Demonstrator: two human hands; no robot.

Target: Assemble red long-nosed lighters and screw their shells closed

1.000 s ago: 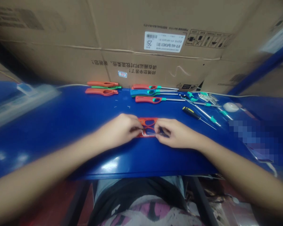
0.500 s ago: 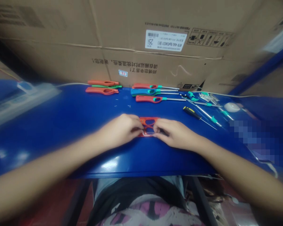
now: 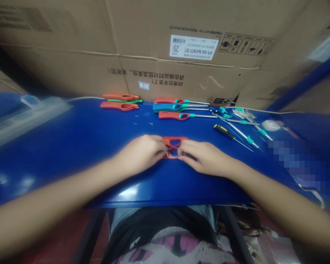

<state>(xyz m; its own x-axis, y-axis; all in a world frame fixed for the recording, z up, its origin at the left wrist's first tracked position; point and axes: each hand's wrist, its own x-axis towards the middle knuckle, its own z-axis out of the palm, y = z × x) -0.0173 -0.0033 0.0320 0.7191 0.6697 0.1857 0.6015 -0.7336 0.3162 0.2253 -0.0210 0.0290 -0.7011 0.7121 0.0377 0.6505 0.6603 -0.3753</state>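
Note:
Two orange-red lighter casing halves (image 3: 176, 141) lie side by side on the blue table in front of me. My left hand (image 3: 150, 152) is closed at the left end of the nearer half, fingers pinched over it. From the right, my right hand (image 3: 202, 156) pinches that same half, with a dark thin piece showing under its fingers. Between the fingertips a thin pale wire or tube (image 3: 172, 157) runs along the nearer half. What exactly each set of fingertips grips is largely hidden.
Assembled gas lighters (image 3: 176, 116) lie at the back middle, handle casings (image 3: 119, 106) at the back left. A screwdriver (image 3: 224, 131) and several metal lighter rods (image 3: 240, 134) are on the right, near a white round object (image 3: 271, 125). A cardboard box (image 3: 85, 69) stands behind.
Both hands stay at the casing with only slight finger shifts. The right fingertips have moved a little to the left.

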